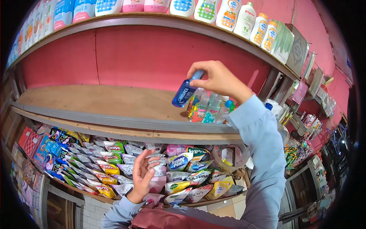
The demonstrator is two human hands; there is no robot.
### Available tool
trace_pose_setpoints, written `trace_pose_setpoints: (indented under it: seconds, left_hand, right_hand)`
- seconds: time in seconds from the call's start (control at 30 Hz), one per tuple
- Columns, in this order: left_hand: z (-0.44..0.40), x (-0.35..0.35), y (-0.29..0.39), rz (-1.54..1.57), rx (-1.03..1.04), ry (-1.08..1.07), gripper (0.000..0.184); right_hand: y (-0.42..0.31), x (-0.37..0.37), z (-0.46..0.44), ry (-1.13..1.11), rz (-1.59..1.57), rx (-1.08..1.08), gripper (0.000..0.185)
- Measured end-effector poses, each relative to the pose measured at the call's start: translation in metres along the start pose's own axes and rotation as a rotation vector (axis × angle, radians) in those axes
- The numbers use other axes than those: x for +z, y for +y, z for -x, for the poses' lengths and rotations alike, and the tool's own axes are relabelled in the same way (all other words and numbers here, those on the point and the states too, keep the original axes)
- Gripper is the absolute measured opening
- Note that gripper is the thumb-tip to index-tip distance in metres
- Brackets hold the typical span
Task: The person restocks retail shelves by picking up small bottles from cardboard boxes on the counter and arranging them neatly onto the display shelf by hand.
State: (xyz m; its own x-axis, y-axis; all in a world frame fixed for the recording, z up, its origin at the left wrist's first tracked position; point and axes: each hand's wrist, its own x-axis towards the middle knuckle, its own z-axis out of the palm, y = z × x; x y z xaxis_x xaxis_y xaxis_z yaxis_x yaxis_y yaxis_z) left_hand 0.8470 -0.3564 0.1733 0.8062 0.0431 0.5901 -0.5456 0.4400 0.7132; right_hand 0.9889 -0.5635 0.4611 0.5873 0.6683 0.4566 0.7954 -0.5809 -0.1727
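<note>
My right hand (213,78) grips a dark blue bottle (183,94) by its lighter blue cap. The bottle hangs tilted over the middle shelf (99,103), just left of a cluster of small clear bottles (211,108) with colourful labels. Part of that cluster is hidden behind my right forearm. Lower down, my left hand (145,175) is held up with its fingers apart and nothing in it. Below and behind it lie rows of soap and wipe packets (110,168).
Along the upper shelf (152,18) stand several lotion and baby-care bottles (246,19), with boxes at its right end. A round clear tub (230,156) sits right of the packets. More shelves with goods (305,122) run along the right wall.
</note>
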Motion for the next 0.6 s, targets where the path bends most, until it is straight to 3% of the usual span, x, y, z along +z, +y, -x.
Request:
trace_pose_setpoints:
  seconds: [0.07,0.2,0.6]
  left_hand:
    - [0.014,-0.003,-0.006,0.0,-0.027,0.05,0.054]
    - [0.037,-0.018,-0.009,-0.029,-0.085,0.128,0.047]
    - [0.056,-0.033,-0.013,-0.102,-0.161,0.221,0.045]
  right_hand:
    - [0.02,0.02,-0.003,-0.055,0.084,-0.063,0.02]
    - [0.038,0.047,-0.004,-0.171,0.121,0.019,0.019]
    - [0.05,0.059,0.001,-0.311,0.079,0.119,0.019]
